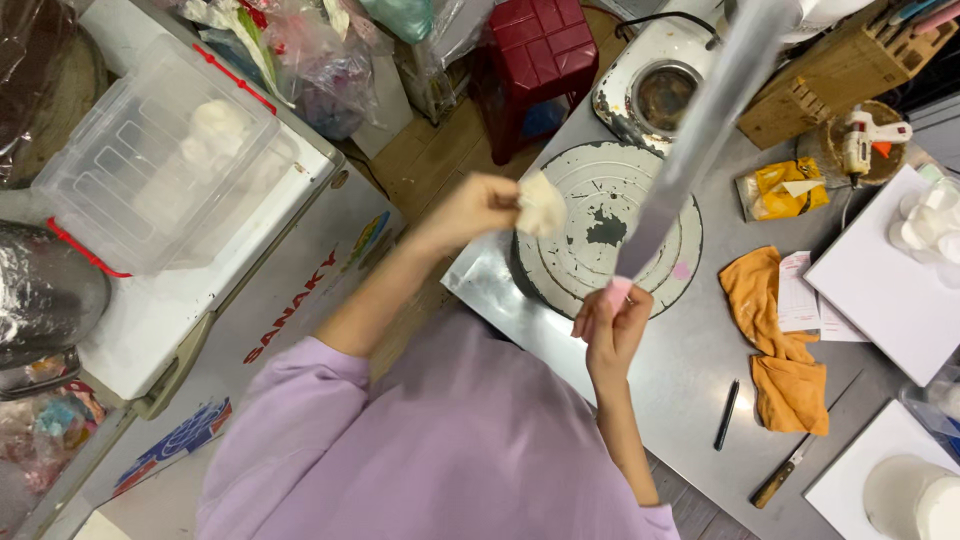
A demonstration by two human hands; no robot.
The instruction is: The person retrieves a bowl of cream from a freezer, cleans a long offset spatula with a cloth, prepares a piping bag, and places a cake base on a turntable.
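Fingers (498, 200) of the left hand (478, 208) were closed round a pale wad (541, 204), holding it up over the left rim of the turntable (590, 262); fingers of the right hand (612, 322) were pinched on the pink lower end of a long flat strip (690, 140), which rose slanting up to the right, across the turntable, and out of the top of the view; both hands were raised above the steel table (690, 380).

At far left a clear lidded tub (150, 150) sat on a white chest freezer (250, 300), with white lumps (215, 125) dimly seen inside; plastic bags (320, 50) lay behind it, their contents too blurred to tell. A red stool (540, 45) stood on the floor beyond the table. Behind the turntable sat a round white cooker (655, 85) with a dark, stained pan. Right of the strip stood a wooden knife block (840, 65); near it lay a glue gun (868, 135) and a yellow packet (785, 188). An orange cloth (780, 340) lay crumpled beside paper slips (805, 300); a pen (727, 413) and a knife (800, 455) lay near the front edge. At far right were white boards (880, 290), one bearing a clear container of white pieces (930, 225), and a white tub (910, 495) in the corner.
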